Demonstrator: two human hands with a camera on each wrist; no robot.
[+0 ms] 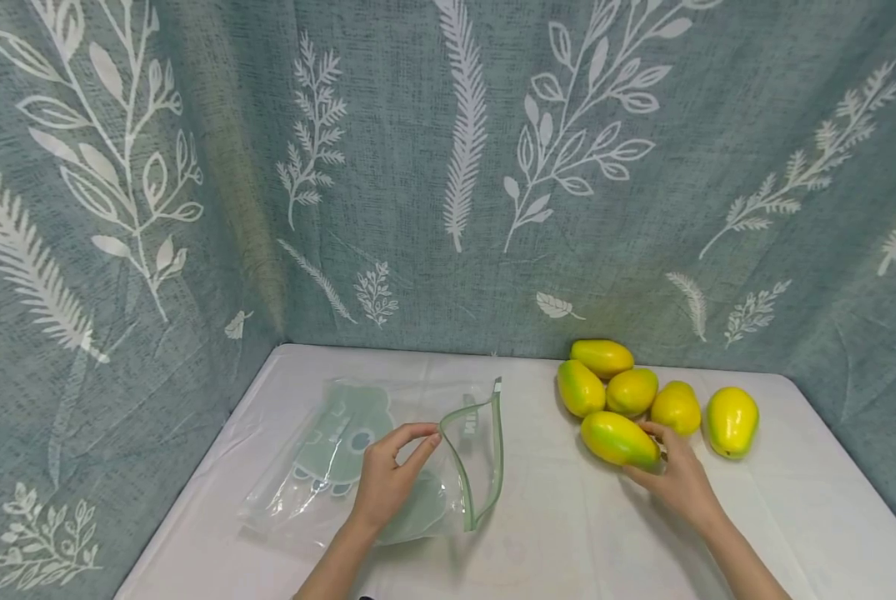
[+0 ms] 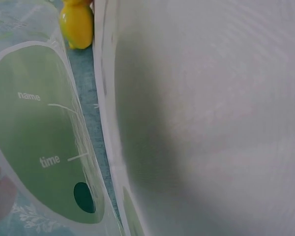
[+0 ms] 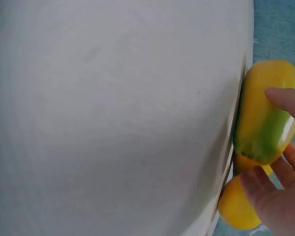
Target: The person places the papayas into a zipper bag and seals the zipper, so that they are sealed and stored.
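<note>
While the left hand (image 1: 393, 477) pinches the green-edged mouth (image 1: 498, 454) of a clear zip bag (image 1: 342, 442) between thumb and forefinger, the right hand (image 1: 678, 479) curls thumb and fingers round a yellow-green mango (image 1: 617, 438), right of the bag and near five other mangoes (image 1: 632, 392).

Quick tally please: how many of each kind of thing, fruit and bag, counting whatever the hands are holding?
Yellow fruits: 6, including the one in the right hand
Clear bag with green trim: 1, at the left hand
Total: 7
</note>
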